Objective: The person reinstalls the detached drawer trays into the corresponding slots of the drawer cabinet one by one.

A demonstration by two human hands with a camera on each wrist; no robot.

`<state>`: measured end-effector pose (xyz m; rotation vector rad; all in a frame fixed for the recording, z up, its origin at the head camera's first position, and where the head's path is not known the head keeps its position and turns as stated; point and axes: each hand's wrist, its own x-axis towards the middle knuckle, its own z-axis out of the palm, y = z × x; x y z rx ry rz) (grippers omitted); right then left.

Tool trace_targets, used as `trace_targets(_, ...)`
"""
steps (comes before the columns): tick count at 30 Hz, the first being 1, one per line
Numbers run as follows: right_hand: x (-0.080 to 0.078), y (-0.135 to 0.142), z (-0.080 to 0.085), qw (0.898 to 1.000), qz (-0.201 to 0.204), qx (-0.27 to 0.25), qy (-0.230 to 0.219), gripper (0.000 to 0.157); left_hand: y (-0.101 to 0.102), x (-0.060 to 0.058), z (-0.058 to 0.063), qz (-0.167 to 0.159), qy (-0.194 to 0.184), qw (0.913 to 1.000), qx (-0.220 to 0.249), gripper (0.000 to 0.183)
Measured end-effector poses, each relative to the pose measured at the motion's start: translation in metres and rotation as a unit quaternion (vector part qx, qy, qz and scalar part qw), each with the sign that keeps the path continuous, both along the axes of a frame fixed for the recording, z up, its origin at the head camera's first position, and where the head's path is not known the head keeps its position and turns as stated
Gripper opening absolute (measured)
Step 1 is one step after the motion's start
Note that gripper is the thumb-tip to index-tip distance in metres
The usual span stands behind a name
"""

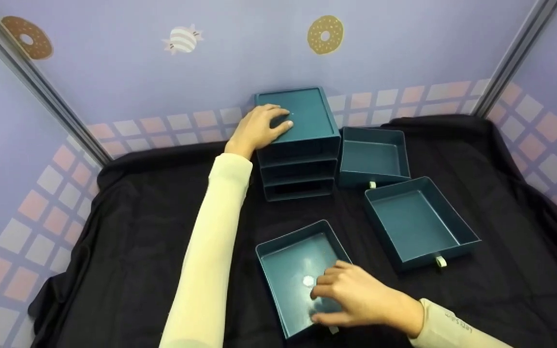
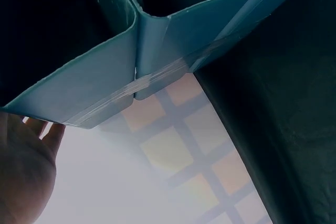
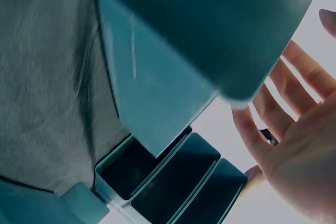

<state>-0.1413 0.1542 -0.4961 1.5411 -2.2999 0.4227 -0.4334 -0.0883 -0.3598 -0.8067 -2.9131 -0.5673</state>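
At the back stands a teal drawer cabinet (image 1: 307, 108) with three vacant slots facing front. My left hand (image 1: 259, 126) rests on the left part of its top, fingers extended. In the left wrist view, the cabinet's side (image 2: 194, 30) fills the upper part, with the left hand (image 2: 26, 177) at lower left. A teal drawer (image 1: 283, 290) lies in front of the cabinet on black cloth. Over its right edge hovers my right hand (image 1: 356, 295), fingers loosely bent; contact is unclear. The right wrist view shows that hand (image 3: 299, 124) spread beside the drawer (image 3: 152, 72).
To the cabinet's right sits another teal drawer (image 1: 375, 154) with a pale pull tab. Nearer lies a third drawer (image 1: 418, 227), its tab (image 1: 440, 261) facing front. Black cloth (image 1: 153, 241) covers the table, and a patterned lilac wall (image 1: 249, 38) stands behind.
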Motion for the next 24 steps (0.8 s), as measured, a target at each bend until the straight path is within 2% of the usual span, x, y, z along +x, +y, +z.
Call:
trace_targets(6, 0.005, -0.002, 0.002, 0.997, 0.056, 0.028, -0.033, 0.026, 0.000, 0.001, 0.005, 0.010, 0.009, 0.9999, -0.007, 0.057)
trace_targets(13, 0.009, -0.004, -0.002, 0.997, 0.065, 0.043, -0.019, 0.025, 0.007, -0.002, 0.009, 0.005, 0.020, 0.9997, -0.016, 0.056)
trace_targets(18, 0.012, -0.002, -0.009, 0.996, 0.075, 0.046, -0.021, 0.023, 0.009, -0.001, 0.004, 0.009, 0.015, 0.9996, -0.021, 0.057)
trace_targets(24, 0.016, 0.000, -0.014, 0.995, 0.084, 0.044, -0.030, 0.022, 0.004, 0.002, -0.007, 0.022, 0.013, 0.9996, -0.015, 0.056)
